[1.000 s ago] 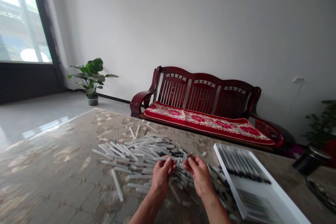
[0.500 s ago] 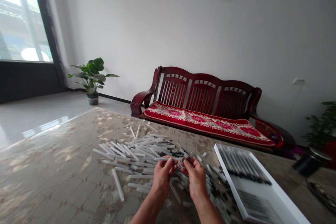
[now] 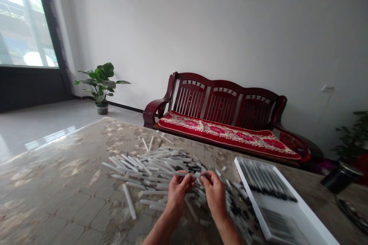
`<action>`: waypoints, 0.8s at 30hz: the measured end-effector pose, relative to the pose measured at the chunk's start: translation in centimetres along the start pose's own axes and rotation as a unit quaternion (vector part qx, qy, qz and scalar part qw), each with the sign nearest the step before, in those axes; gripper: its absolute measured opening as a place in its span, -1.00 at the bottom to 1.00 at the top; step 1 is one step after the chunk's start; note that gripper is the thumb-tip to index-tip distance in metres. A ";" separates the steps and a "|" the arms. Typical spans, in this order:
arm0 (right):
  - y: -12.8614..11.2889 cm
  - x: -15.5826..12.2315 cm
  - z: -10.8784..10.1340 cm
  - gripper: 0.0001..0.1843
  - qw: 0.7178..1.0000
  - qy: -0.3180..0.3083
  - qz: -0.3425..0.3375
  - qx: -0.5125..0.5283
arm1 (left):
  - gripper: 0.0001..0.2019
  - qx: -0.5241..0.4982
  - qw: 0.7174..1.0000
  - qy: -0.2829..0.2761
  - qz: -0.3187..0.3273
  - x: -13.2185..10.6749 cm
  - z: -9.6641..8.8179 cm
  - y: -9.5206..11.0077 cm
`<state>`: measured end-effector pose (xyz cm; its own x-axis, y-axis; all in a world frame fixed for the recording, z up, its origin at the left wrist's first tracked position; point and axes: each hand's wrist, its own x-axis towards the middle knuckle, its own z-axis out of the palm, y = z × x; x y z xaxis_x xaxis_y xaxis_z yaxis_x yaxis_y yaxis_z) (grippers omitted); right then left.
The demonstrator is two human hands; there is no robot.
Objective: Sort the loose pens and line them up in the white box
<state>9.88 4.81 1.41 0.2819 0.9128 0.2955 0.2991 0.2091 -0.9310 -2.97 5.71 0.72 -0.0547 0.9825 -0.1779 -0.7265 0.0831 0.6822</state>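
Observation:
Over the heap, my left hand (image 3: 178,193) pinches a slim translucent pen barrel (image 3: 180,174) between thumb and fingers, lying nearly level. My right hand (image 3: 214,191) is closed at the barrel's right end, thumb against bent fingers; exactly which small part sits under those fingertips is hard to see. Beneath and around both hands spreads a pile of whitish pen parts (image 3: 140,166), long barrels mostly to the left. Short clear pieces and black parts (image 3: 234,208) lie to the right, partly hidden by my right hand.
To the right stands a white tray (image 3: 312,214) with rows of pens with black ends (image 3: 264,180). A black cylinder (image 3: 340,178) and a cable (image 3: 352,210) are beyond it. A patterned cloth (image 3: 71,183) covers the table. Behind is a red wooden bench (image 3: 224,99).
My right hand has shifted slightly at the barrel's right end, and a pale, clear bit now shows between the hands. The left hand and the pile stay nearly where they were.

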 end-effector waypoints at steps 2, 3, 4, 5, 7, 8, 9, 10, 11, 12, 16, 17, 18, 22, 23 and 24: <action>-0.2 -0.1 -0.4 -0.78 0.999 -0.008 -0.023 -0.029 | -0.52 0.017 1.000 -0.010 0.009 -0.1 0.1 0.1; -0.3 -0.2 -0.6 -0.78 0.998 -0.012 -0.034 -0.043 | -0.52 0.026 0.999 -0.016 0.015 -0.1 0.1 0.1; -0.4 -0.2 -0.8 -0.78 0.997 -0.016 -0.044 -0.055 | -0.53 0.035 0.999 -0.022 0.020 -0.2 0.2 0.2; -0.5 -0.3 -1.0 -0.77 0.996 -0.022 -0.052 -0.064 | -0.53 0.044 0.998 -0.030 0.024 -0.2 0.2 0.2; -0.6 -0.5 -1.2 -0.77 0.995 -0.031 -0.067 -0.071 | -0.54 0.060 0.997 -0.048 0.026 -0.4 0.4 0.2; -0.5 -0.5 -1.3 -0.76 0.994 -0.034 -0.071 -0.072 | -0.54 0.065 0.996 -0.055 0.024 -0.5 0.5 0.2; -0.4 -0.6 -1.3 -0.75 0.994 -0.037 -0.071 -0.070 | -0.55 0.068 0.996 -0.061 0.021 -0.7 0.5 0.2; -0.4 -0.7 -1.4 -0.74 0.995 -0.039 -0.064 -0.065 | -0.55 0.070 0.995 -0.066 0.016 -0.8 0.6 0.2; -0.3 -0.8 -1.4 -0.72 0.996 -0.043 -0.049 -0.055 | -0.55 0.070 0.995 -0.067 0.012 -0.8 0.7 0.2; -0.3 -0.9 -1.5 -0.69 0.997 -0.050 -0.029 -0.042 | -0.55 0.070 0.995 -0.068 0.009 -0.9 0.7 0.1; -0.5 -1.3 -2.1 -0.56 0.997 -0.076 0.031 0.007 | -0.55 0.056 0.997 -0.059 -0.011 -0.9 0.7 0.1; -0.6 -1.3 -2.3 -0.56 0.996 -0.079 0.027 0.000 | -0.54 0.049 0.997 -0.053 -0.016 -0.8 0.6 0.1; -0.7 -1.4 -2.4 -0.58 0.996 -0.082 0.013 -0.018 | -0.54 0.042 0.998 -0.049 -0.021 -0.8 0.6 0.1; -0.8 -1.5 -2.6 -0.67 0.986 -0.074 -0.056 -0.137 | -0.55 0.033 0.998 -0.048 -0.028 -0.9 0.5 0.0; -0.7 -1.5 -2.5 -0.63 0.983 -0.072 -0.061 -0.159 | -0.56 0.033 0.998 -0.050 -0.027 -0.9 0.6 0.0; -0.6 -1.5 -2.5 -0.60 0.981 -0.074 -0.058 -0.172 | -0.56 0.034 0.998 -0.051 -0.026 -1.0 0.6 0.0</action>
<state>11.51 2.40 2.07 0.1001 0.9361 0.3373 0.6176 0.2073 -0.7587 -2.53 4.85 1.34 0.0543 0.9882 -0.1430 -0.6786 0.1416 0.7207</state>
